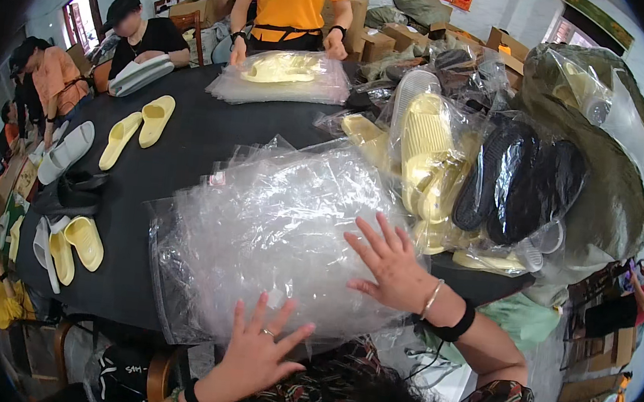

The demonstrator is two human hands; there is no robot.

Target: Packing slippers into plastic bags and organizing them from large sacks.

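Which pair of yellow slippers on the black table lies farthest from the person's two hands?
The pair at the table's far left, lying side by side near the seated person in black. The other loose yellow pair lies at the near left edge, closer to the left hand.

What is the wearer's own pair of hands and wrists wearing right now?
The left hand has a ring on one finger, plus a black wristband and a green bead bracelet. The right hand has a thin silver bangle and a black wristband. Both forearms are bare, with no sleeves.

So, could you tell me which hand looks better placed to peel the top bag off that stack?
Probably the right hand: it lies flat on top of the clear bags, while the left hand sits at the near edge.
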